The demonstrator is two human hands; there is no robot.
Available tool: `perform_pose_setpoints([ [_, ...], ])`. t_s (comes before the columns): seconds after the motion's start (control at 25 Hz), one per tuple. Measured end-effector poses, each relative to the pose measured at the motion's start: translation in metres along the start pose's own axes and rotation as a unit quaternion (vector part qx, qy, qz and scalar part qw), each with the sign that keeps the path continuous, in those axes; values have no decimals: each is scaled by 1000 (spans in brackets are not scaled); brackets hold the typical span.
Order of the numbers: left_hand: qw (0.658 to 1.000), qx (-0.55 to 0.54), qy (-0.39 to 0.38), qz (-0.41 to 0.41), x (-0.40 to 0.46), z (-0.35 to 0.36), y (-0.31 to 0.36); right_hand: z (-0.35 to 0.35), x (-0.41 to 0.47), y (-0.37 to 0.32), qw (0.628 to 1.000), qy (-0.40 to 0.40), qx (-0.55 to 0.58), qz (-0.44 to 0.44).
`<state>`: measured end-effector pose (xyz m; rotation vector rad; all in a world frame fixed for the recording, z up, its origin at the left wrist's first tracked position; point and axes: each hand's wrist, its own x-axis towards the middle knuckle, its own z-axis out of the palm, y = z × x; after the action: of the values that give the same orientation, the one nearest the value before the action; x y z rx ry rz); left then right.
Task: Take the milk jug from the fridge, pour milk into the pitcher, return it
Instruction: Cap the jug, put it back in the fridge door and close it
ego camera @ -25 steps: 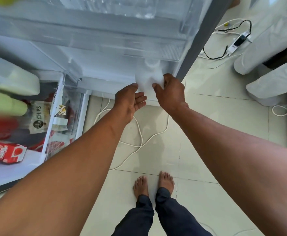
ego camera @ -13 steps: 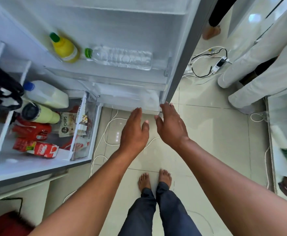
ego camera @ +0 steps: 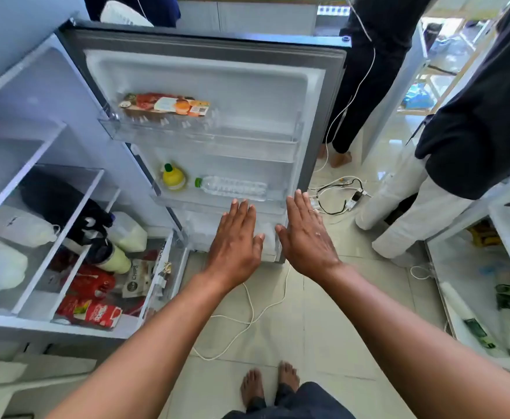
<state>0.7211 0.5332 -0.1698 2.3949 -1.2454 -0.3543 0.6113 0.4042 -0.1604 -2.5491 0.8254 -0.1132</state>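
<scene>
The fridge stands open, its door (ego camera: 211, 74) swung out in front of me. My left hand (ego camera: 235, 240) and my right hand (ego camera: 305, 234) are side by side, flat, fingers spread and empty, over the bottom door bin (ego camera: 196, 231). Something white shows in that bin between my hands (ego camera: 267, 240), mostly hidden; I cannot tell if it is the jug. A white milk jug with a blue cap (ego camera: 128, 234) lies tilted inside the fridge's lower shelf. No pitcher is in view.
The door's middle bin holds a yellow bottle (ego camera: 172, 176) and a lying water bottle (ego camera: 232, 187). White cables (ego camera: 247, 316) and a power strip (ego camera: 353, 198) lie on the tiles. Two people (ego camera: 474, 116) stand to the right, beside a shelf rack (ego camera: 489, 282).
My hands let go of the white jug in the bottom door bin, then drew back and opened flat. My view lifted, so the whole door now shows.
</scene>
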Motion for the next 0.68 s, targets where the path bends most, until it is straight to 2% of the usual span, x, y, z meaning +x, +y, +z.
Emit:
perform_pose_setpoints([
  [0.36, 982, 62, 152, 92, 89, -116, 76, -138, 60, -18, 982, 180, 6, -55],
  [0.52, 976, 94, 178, 85, 145, -155, 114, -190, 102, -9, 979, 189, -13, -77],
  [0.68, 980, 140, 136, 38, 193, -173, 148, -229, 141, 5, 983, 152, -43, -94],
])
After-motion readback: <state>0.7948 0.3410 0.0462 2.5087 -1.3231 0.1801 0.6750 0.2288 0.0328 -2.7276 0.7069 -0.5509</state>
